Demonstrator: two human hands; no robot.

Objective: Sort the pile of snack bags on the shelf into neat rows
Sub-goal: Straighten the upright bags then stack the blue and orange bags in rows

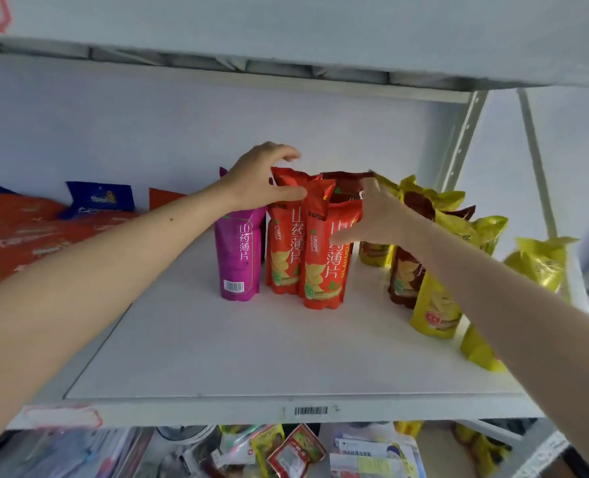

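Fingers of left hand (258, 179) curl round tops of red bags (306, 243); right hand (377, 212) spread flat vs front red bag, gripping nothing.

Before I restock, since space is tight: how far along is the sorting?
Partly done. Yellow bags stand grouped at right. Left hand and right hand are squaring the upright red bags beside the purple bag. The flat pile at left remains.

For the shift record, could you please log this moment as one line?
left hand: on red bags | right hand: against their right side | purple bag: upright beside | yellow bags: right
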